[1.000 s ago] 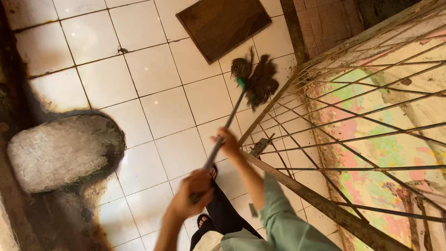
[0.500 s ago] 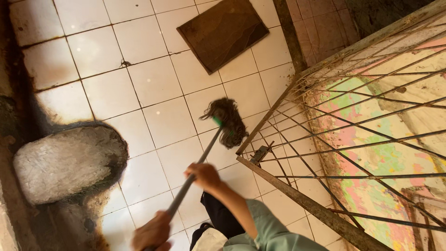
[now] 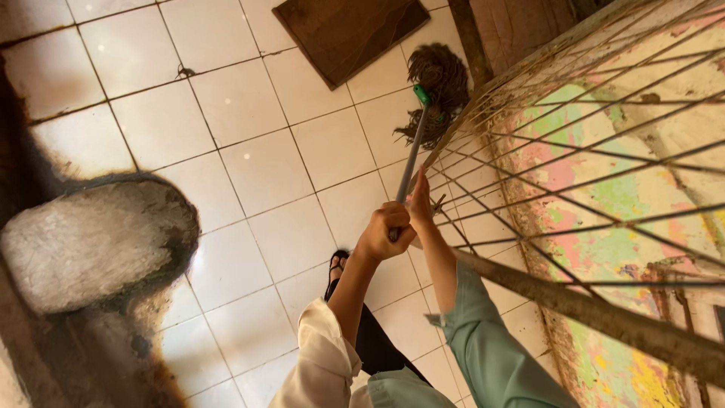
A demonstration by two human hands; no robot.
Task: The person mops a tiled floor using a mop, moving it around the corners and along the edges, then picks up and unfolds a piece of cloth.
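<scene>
**Mop Held at the Far Edge of the Tiled Floor**

While the mop handle (image 3: 411, 162) is gripped by both hands — the left hand (image 3: 385, 234) with fingers wrapped around it, the right hand (image 3: 420, 204) pressed just above — the mop head (image 3: 438, 91) is laid on the white tiled floor (image 3: 249, 174) beside the metal grate (image 3: 574, 174). Dark stains are left around the grey stone (image 3: 91, 242); no container is seen.

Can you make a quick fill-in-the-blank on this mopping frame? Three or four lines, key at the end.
1. Both hands grip the handle of a ____.
2. The mop head rests on white floor ____.
3. The left hand and right hand hold the handle close ____.
4. The dark mat lies flat on the ____.

Missing words: mop; tiles; together; floor
</scene>
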